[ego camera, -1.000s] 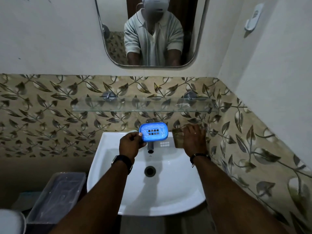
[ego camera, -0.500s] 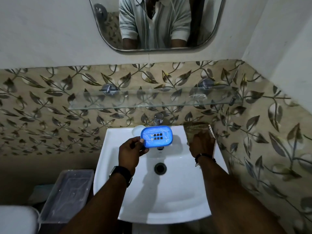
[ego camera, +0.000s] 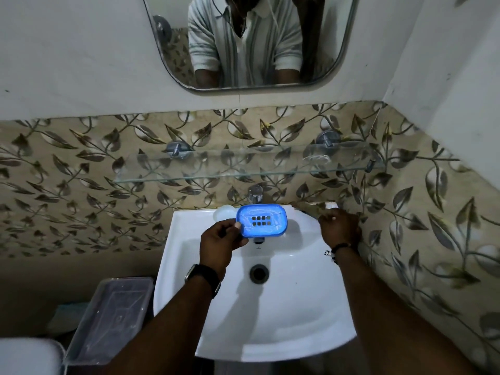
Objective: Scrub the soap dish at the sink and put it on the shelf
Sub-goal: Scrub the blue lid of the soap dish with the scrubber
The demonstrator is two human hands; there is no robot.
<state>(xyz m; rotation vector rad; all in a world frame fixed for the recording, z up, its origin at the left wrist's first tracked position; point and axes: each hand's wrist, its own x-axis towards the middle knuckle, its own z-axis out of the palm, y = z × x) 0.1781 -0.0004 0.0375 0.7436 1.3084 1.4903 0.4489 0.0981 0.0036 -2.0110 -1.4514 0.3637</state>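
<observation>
Head view: left hand (ego camera: 220,243) closed on soap dish (ego camera: 261,220) edge, over sink (ego camera: 297,315).

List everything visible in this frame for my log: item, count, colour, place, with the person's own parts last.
soap dish: one, blue, held over the sink's back
sink: one, white, centre
tap: one, chrome, behind the sink
soap bar: one, white, sink's back-left rim
glass shelf: one, clear, above the tap
mirror: one, on the wall, top
plastic bin: one, clear grey, left of the sink
left hand: gripping the dish's left end
right hand: at the sink's back-right corner; grip unclear
</observation>
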